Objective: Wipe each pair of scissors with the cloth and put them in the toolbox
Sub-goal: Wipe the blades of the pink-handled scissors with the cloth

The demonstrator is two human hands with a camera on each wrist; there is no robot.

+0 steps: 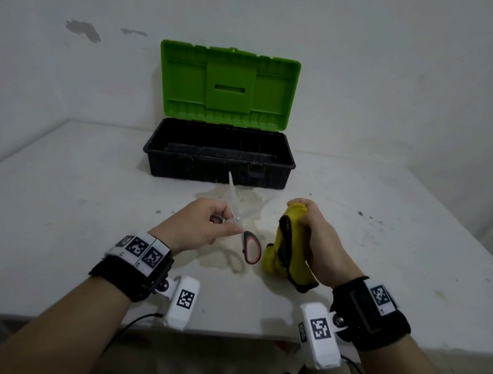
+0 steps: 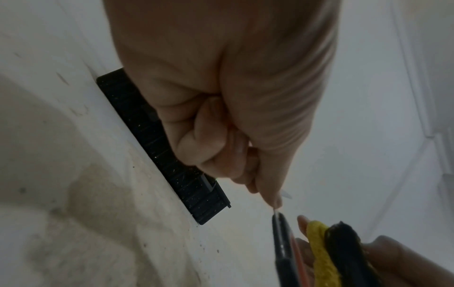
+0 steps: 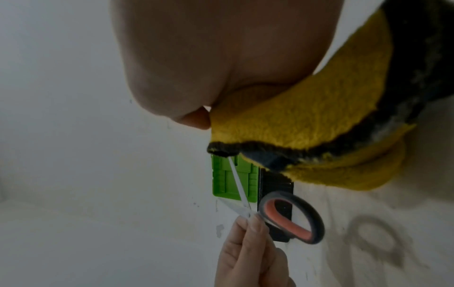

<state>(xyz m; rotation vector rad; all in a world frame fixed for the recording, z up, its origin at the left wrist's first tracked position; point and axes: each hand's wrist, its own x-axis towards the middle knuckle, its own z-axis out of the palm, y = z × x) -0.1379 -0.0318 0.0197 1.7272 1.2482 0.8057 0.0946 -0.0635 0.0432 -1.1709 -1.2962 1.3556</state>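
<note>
Yellow cloth [image 1: 286, 246] with a dark edge is bunched up in the right hand [image 1: 318, 244], whose fingers are curled tight around it. From the head view, the left hand [image 1: 197, 227] pinches one pair of scissors [image 1: 242, 229] near the pin where the blades cross. The scissors are up in the air over the white table [image 1: 69, 197]. Their long line runs away from the person: the tips point up toward the toolbox [image 1: 219, 156] and the black and red handle loop hangs down toward the person. The toolbox sits straight ahead, past both hands, with its green lid [image 1: 227, 84] open. Inside looks dark, and I cannot tell if anything lies in it. The cloth is just beside the handle, to the right, not touching the blades.

From the left wrist view, the left hand [image 2: 221, 116] is closed, with finger and thumb squeezing the scissors [image 2: 282, 242]. The cloth [image 2: 319, 252] is right next to the dark handle.

From the right wrist view, the right hand [image 3: 221, 58] holds the cloth [image 3: 307, 120] close to the camera. The scissors [image 3: 292, 215] are below it, pinched by the left hand [image 3: 250, 252]. The blades look a little open.

I think the wipe comes next, so the cloth hand must slide left and forward along the blades. The left hand is nearer the toolbox for the drop.
</note>
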